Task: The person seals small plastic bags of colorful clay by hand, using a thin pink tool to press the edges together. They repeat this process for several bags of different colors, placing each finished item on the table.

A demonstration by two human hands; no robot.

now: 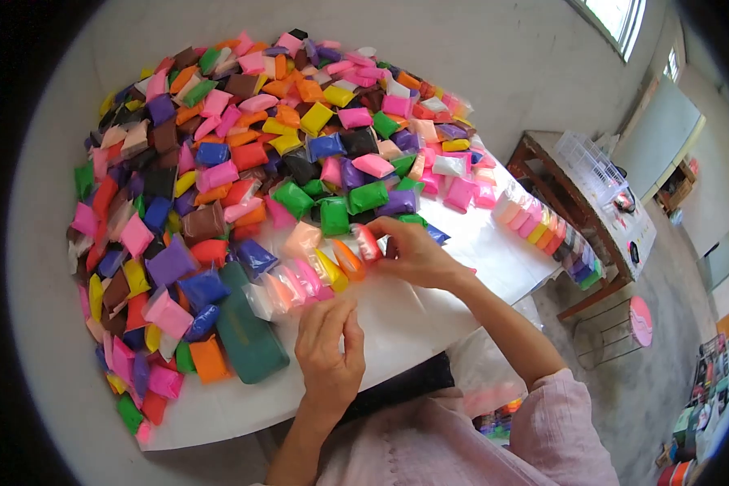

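Small soft packets stand on edge in a short row on the white tabletop, running from a whitish packet point(261, 300) through pink packets point(306, 278) and a yellow packet point(330, 270) to an orange packet point(349, 260). At the row's right end, my right hand point(413, 253) pinches a red packet point(366, 242) between thumb and fingers. My left hand point(330, 352) is just below the row, fingers loosely bent, thumb apart, nothing visible in it. A dark green flat case point(249, 332) lies left of the row, and green packets point(334, 216) lie behind it.
A large heap of mixed-colour packets point(219, 174) covers the back and left of the white table point(413, 324). Another long row of packets point(547, 231) stands at its right end. Beyond are a wooden desk point(543, 162) with a white wire basket point(589, 166) and a pink-topped stool point(641, 321).
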